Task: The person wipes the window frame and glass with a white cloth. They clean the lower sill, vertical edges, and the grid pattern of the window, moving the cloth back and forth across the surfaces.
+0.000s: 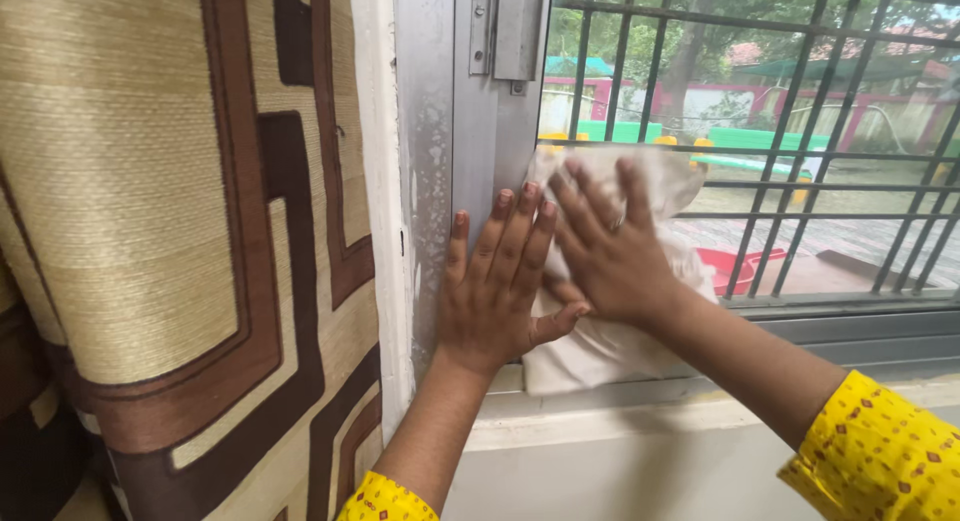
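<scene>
My left hand (497, 281) lies flat, fingers spread, against the grey metal window frame (474, 131), its thumb touching a white cloth (590, 346). With its palm, my right hand (610, 243) presses that cloth against the window glass (800, 101) at the pane's lower left corner. The cloth hangs down to the sill. Both my sleeves are yellow with a small red pattern.
A beige curtain (170, 231) with brown angular lines hangs at the left, beside a white wall strip. Dark bars (790, 131) run across the window outside the glass. A metal latch plate (508, 26) sits high on the frame. The white sill (650, 421) runs below.
</scene>
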